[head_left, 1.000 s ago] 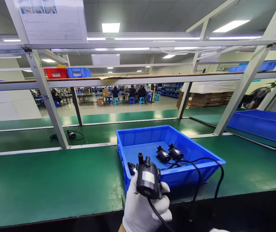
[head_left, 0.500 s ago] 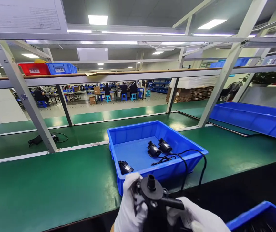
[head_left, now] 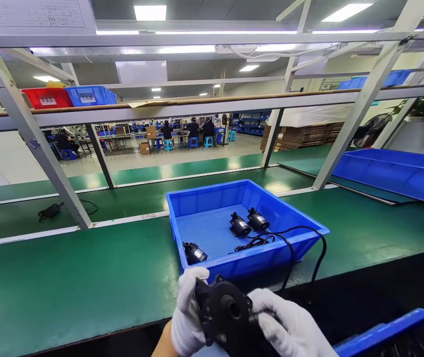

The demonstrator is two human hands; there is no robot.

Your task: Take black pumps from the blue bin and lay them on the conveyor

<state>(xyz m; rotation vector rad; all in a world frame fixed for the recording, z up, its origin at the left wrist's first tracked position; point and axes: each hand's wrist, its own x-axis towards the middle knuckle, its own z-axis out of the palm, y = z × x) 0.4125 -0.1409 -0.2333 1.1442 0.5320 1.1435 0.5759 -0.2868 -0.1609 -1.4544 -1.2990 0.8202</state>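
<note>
A black pump (head_left: pixel 223 312) with a round front and a short open port is held between my two gloved hands, low in the view. My left hand (head_left: pixel 189 310) grips its left side, thumb up along the rim. On the other side, my right hand (head_left: pixel 288 320) has its fingers closed against the pump's edge; part of the grip is hidden. Just beyond sits a blue bin (head_left: pixel 215 196) with several smaller-looking black pumps inside. One pump (head_left: pixel 194 252) lies at its near left corner, and another pump (head_left: pixel 240 224) lies farther right.
Black cables (head_left: pixel 321 250) hang over the bin's near right rim. A second blue bin (head_left: pixel 393 329) with dark parts stands at lower right. Metal posts (head_left: pixel 48 158) rise from the green bench (head_left: pixel 85 287). A black adapter (head_left: pixel 51 211) lies at left. People sit working far behind.
The pump has tilted so its port, upward before, now faces more toward me. My right hand has shifted up along its side. The view has turned slightly.
</note>
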